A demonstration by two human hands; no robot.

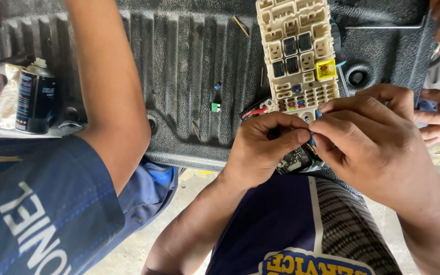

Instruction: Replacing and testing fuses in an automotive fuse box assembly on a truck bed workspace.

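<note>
At the far left we see a spray can (pixel 35 97) half hidden behind a co-worker's arm (pixel 110 97). A bare stretch of the ribbed black mat (pixel 189 56) follows, with a small green fuse (pixel 215 107) lying alone. Our left hand (pixel 263 145) and right hand (pixel 370 135) meet at the near end of the cream fuse box (pixel 299 53), fingers narrowed on what seems a small blue fuse (pixel 312 136), mostly covered. The box's top is cut off.
</note>
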